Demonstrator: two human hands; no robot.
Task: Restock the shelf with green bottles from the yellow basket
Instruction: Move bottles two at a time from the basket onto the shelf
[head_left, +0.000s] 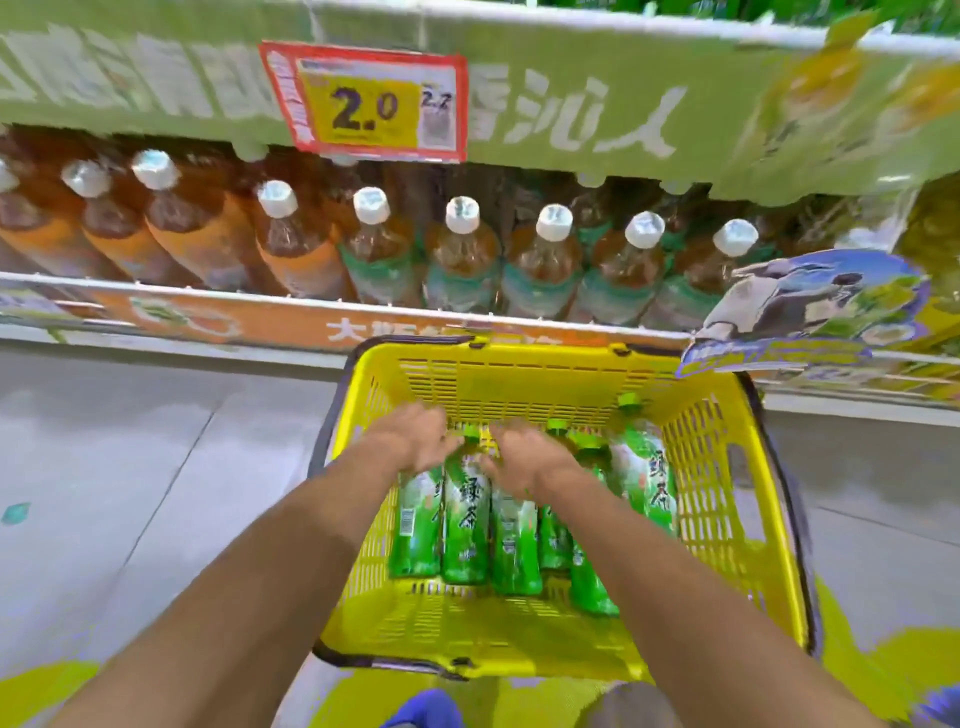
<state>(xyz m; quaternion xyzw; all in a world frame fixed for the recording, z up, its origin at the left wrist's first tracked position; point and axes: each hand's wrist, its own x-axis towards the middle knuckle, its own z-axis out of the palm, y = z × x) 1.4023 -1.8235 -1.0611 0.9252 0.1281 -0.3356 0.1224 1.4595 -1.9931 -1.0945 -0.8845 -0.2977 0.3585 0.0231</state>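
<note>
Barely started here, left hand and right hand are sitting on the bottles in the basket, grip unclear.

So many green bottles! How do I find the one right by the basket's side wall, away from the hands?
Look at the yellow basket in front of the drinks shelf. Green bottles lie side by side in it; pick the rightmost bottle, next to the right mesh wall. Its cap reaches nearer the shelf than any other cap.
</note>
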